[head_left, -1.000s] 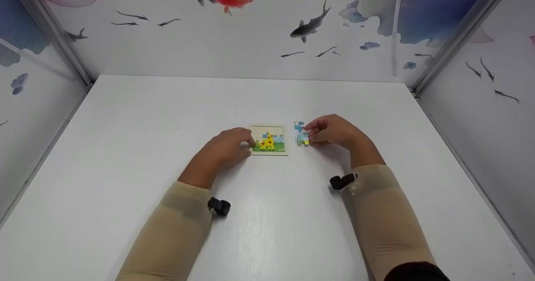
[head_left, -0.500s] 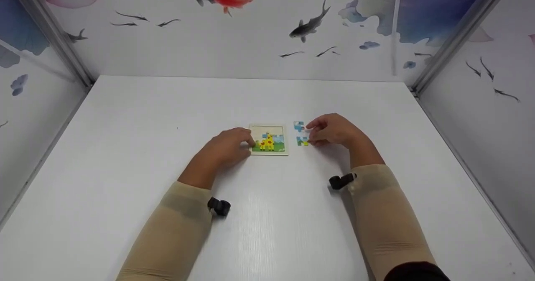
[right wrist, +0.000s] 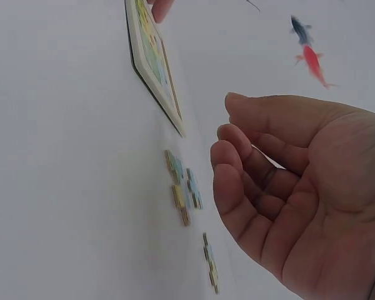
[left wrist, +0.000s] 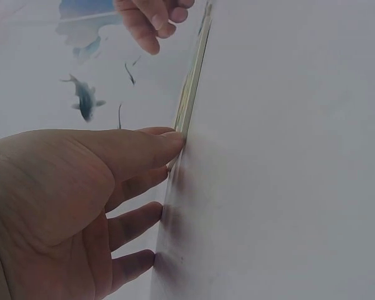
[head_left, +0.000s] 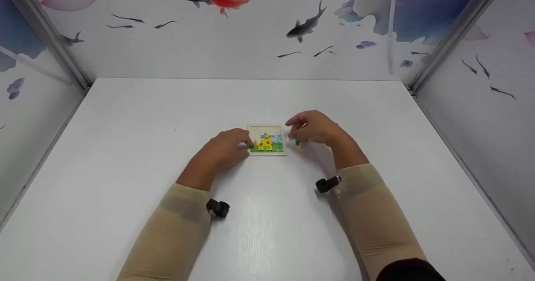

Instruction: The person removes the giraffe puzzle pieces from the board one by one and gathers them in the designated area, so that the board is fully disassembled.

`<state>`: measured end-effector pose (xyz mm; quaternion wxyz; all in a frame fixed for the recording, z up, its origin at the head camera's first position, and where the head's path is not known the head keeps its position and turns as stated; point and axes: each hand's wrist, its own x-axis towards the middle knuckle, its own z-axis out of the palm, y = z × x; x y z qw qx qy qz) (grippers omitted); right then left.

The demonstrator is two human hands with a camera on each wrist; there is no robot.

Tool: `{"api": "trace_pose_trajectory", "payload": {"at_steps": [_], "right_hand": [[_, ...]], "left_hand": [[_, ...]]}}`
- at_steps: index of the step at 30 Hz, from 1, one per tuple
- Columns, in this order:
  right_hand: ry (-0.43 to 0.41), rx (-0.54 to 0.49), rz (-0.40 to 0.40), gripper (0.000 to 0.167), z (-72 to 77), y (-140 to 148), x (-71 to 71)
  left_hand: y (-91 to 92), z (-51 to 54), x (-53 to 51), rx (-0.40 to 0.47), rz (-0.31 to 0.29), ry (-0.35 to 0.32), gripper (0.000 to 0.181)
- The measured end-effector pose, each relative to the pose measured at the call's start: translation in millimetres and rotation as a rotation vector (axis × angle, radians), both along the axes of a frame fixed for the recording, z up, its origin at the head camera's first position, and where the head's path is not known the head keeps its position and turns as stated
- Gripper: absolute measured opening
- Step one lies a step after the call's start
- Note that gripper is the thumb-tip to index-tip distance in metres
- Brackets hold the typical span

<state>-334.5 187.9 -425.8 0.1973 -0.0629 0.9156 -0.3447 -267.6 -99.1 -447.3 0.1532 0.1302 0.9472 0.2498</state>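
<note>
My left hand holds a small square wooden puzzle tray by its left edge. In the left wrist view the thumb lies against the tray's edge. The jigsaw picture in the tray shows a yellow giraffe on green ground, with bare wood along the top. My right hand hovers just right of the tray, fingers loosely bent, nothing seen between thumb and fingertips. Below it, partly hidden in the head view, lie loose puzzle pieces. The right wrist view shows blue and yellow pieces apart from the fingers.
Another loose piece lies farther from the tray in the right wrist view. The white table meets a back wall printed with fish. Side panels with metal posts stand left and right.
My right hand has moved left from beside the loose pieces to over them, closer to the tray, and now covers most of them. The left hand stays at the tray.
</note>
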Motion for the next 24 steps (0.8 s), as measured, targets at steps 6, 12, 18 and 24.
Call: {"api": "trace_pose_trajectory", "payload": {"at_steps": [6, 12, 18, 24], "right_hand": [[0.031, -0.027, 0.064, 0.037, 2.8, -24, 2.2], [0.007, -0.066, 0.059, 0.037, 4.1, -46, 2.0], [-0.011, -0.032, 0.021, 0.033, -3.2, -57, 1.2], [-0.05, 0.015, 0.006, 0.035, -11.9, -58, 1.5]], "left_hand": [[0.5, 0.7, -1.8, -0.015, -0.004, -0.012, 0.033], [-0.1, 0.2, -3.7, -0.022, -0.017, 0.0, 0.032], [-0.9, -3.9, -6.2, -0.034, -0.022, 0.004, 0.033], [-1.6, -5.6, -6.1, -0.035, -0.024, 0.014, 0.032]]}}
